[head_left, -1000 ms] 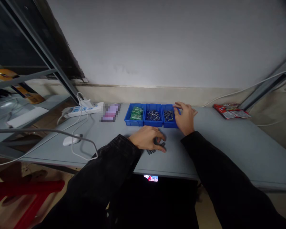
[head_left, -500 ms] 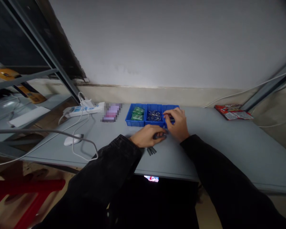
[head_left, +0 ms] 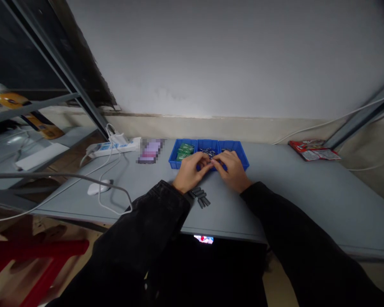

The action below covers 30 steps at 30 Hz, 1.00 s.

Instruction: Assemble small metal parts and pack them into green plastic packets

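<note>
My left hand (head_left: 192, 169) and my right hand (head_left: 232, 168) meet fingertip to fingertip at the front of a row of blue bins (head_left: 181, 165). Both are closed in a pinch; whatever lies between the fingers is too small and covered to make out. Green packets (head_left: 184, 151) fill part of the left bin. Small shiny metal pins (head_left: 207, 151) lie in the middle bin, partly behind my fingers. The right bin (head_left: 241, 154) has some dark pieces in it, mostly hidden by my right hand. Several short dark grey pieces (head_left: 202, 197) lie on the table just below my left hand.
Left of the bins are a phone-like purple item (head_left: 151, 151), blurred out, a white power strip (head_left: 115, 146) with cables, and a white mouse-shaped object (head_left: 98, 187). A red snack bag (head_left: 313, 150) lies far right. A lit screen (head_left: 204, 239) shows below the table edge.
My right hand has come out of the right bin and moved left. My left hand has risen from the table to meet it, uncovering more of the dark grey pieces.
</note>
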Motion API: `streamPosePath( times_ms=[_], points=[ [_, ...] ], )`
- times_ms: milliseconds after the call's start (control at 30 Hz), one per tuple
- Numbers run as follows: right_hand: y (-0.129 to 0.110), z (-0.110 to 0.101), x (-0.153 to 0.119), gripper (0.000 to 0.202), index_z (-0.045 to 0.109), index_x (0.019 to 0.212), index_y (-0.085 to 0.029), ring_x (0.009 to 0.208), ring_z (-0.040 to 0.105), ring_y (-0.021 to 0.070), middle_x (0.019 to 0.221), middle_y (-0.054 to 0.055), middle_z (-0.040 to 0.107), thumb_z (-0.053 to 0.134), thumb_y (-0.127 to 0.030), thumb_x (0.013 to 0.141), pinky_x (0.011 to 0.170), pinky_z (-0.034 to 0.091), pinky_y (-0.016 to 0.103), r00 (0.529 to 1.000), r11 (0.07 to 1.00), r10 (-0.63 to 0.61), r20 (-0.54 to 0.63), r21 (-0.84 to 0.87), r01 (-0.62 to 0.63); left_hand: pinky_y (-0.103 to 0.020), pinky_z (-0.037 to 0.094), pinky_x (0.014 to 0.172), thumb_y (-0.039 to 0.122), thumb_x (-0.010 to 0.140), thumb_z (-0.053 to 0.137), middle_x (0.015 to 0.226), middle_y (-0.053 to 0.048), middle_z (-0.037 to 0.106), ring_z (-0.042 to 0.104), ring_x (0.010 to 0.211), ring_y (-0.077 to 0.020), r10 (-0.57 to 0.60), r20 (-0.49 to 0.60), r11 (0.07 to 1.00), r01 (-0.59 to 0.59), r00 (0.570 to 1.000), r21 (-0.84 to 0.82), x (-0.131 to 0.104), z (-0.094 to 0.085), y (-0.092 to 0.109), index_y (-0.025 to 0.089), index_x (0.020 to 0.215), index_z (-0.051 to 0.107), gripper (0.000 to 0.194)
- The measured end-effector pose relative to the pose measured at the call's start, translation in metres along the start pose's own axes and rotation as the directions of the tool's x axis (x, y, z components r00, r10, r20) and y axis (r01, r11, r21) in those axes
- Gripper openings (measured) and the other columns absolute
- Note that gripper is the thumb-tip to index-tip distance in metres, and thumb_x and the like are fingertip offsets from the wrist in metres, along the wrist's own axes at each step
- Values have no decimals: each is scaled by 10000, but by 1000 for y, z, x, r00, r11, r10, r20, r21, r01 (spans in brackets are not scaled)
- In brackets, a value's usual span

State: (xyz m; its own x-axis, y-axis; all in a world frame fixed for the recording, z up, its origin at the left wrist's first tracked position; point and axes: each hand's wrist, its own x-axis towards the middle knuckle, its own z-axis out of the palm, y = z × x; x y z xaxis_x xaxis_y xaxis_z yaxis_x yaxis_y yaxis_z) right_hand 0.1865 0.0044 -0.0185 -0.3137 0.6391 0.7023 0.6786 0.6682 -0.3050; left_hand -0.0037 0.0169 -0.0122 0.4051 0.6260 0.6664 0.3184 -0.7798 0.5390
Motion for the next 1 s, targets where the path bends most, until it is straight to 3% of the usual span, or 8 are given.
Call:
streamPosePath(
  times_ms=[400,567,733,1000],
  points=[
    [2,-1,1,364,553,768,-210,737,547,200,748,30,632,446,-418,1047,770,358,369,1000,1000,4,-10,6,-4,-267,547,716,227,926,669,922,-54,705,640,744,-125,49,49,999,-49,998,0,2,-1,5,145,1079,673,173],
    [-2,-1,-1,255,603,902,-200,812,576,205,851,45,664,439,-335,1044,821,376,369,1000,999,5,-30,47,-4,-289,546,788,225,967,615,1011,-66,706,648,800,-137,29,10,999,-29,1000,23,2,-4,5,172,1134,685,188],
    [-2,2,-3,154,609,1077,-188,833,589,213,889,48,659,541,-297,992,851,394,375,1000,998,-30,-9,47,30,-258,536,749,249,920,694,893,-32,709,658,771,-137,-31,-96,999,33,995,15,3,-4,3,163,1035,677,145],
    [4,5,-2,91,614,987,-197,841,593,219,882,47,666,548,-260,996,848,396,383,997,997,-72,-5,15,72,-244,516,688,311,892,735,845,-15,707,631,699,-123,-50,-92,998,53,994,30,3,-3,0,169,931,645,172]
  ],
)
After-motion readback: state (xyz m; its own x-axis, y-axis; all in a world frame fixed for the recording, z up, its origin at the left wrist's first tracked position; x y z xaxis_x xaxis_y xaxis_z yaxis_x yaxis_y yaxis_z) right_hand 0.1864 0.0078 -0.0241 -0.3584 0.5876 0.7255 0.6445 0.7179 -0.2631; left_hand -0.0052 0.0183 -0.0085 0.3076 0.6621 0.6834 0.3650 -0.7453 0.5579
